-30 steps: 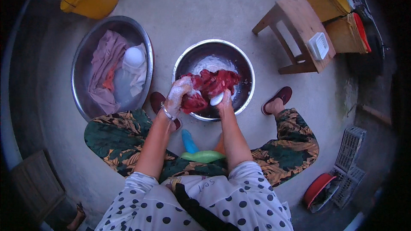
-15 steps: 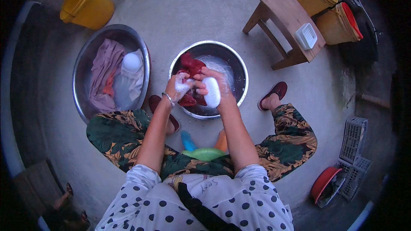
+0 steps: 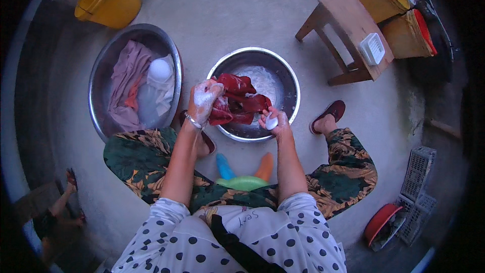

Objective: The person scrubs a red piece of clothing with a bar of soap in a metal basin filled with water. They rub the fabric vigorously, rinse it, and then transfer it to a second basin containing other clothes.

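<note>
One dark red cloth [image 3: 240, 93], wet, crumpled and flecked with white foam, stretches between your hands over the round metal basin [image 3: 290, 93]. Your foamy left hand [image 3: 203, 99] clenches its left end near the rim. Your right hand [image 3: 281, 123] grasps the white soap [image 3: 271, 123], fingertips at the cloth's right edge; whether they pinch it is unclear. Half a second ago your hands were close together, the soap's broad face showing; now they have parted, and only a small part of it shows.
</note>
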### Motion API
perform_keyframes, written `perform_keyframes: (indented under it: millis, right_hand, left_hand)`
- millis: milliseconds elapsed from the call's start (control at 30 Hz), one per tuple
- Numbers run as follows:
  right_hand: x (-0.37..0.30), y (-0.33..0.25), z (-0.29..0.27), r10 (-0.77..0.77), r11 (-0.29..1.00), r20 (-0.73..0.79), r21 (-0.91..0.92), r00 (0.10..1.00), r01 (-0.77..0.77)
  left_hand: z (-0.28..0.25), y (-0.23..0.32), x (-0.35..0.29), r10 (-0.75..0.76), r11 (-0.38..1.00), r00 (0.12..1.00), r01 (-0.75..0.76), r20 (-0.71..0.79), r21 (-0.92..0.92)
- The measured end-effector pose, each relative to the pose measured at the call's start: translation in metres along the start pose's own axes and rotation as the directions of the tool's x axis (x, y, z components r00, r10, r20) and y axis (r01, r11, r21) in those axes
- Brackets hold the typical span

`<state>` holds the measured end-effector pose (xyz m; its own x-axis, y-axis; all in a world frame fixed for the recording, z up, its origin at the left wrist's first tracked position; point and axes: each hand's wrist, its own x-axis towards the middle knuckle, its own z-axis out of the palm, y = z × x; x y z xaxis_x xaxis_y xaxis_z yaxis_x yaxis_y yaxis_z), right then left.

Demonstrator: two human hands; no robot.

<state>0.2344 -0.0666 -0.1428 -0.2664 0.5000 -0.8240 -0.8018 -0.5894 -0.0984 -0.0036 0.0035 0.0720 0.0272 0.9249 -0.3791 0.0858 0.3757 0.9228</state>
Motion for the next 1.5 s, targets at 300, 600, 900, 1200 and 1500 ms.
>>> perform_keyframes:
  millis: [300,600,900,1200,1500]
  right_hand:
    - [0.017,0.031,0.031,-0.117,0.993,0.185,0.049,0.976,0.11]
    - [-0.036,-0.011,0.089,-0.224,0.973,0.482,0.066,0.847,0.22]
    - [-0.125,-0.027,0.159,-0.19,0.952,0.659,-0.057,0.728,0.3]
    - [-0.147,-0.009,0.154,0.157,0.652,0.459,-0.713,0.875,0.258]
    - [-0.132,0.014,0.141,0.275,0.467,0.41,-0.847,0.87,0.252]
  left_hand:
    - [-0.008,0.012,-0.011,-0.07,0.99,0.994,0.08,0.081,-0.12]
    - [-0.007,-0.023,-0.003,-0.022,0.869,0.999,0.041,0.045,-0.494]
    - [0.03,-0.073,0.013,-0.138,0.782,0.989,0.137,0.045,-0.609]
    - [0.026,-0.047,0.001,-0.432,0.688,0.719,0.653,0.544,-0.316]
    - [0.035,-0.099,0.017,0.139,0.912,0.974,-0.054,-0.182,0.407]
